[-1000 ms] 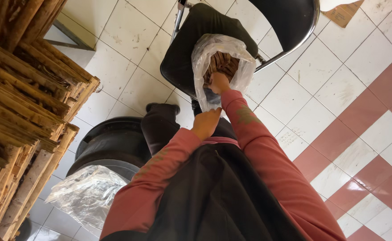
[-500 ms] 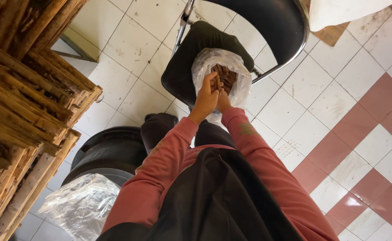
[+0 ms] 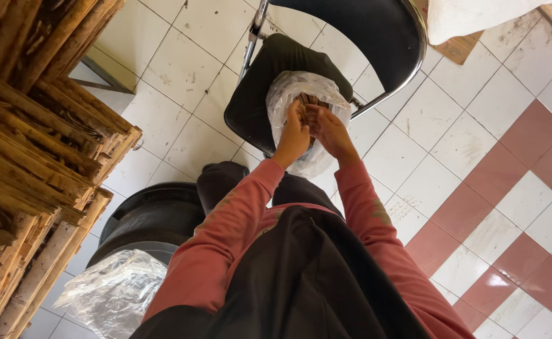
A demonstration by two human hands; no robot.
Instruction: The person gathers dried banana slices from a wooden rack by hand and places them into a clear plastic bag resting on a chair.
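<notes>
A clear plastic bag (image 3: 292, 88) holding brown sticks (image 3: 310, 100) sits on the seat of a black metal-framed chair (image 3: 257, 100). Both my hands reach into the bag's mouth. My left hand (image 3: 295, 129) and my right hand (image 3: 329, 129) are side by side, fingers closed around the brown sticks inside. My arms wear pink sleeves, and a dark apron hangs below them.
A tall stack of wooden sticks (image 3: 31, 132) fills the left side. A black round bin (image 3: 150, 216) stands at lower left with a crumpled clear plastic bag (image 3: 116, 292) beside it. The floor is white tile with red-brown squares (image 3: 508, 207) at right.
My left hand has come up from near my body to join the right hand in the bag. The view has shifted slightly.
</notes>
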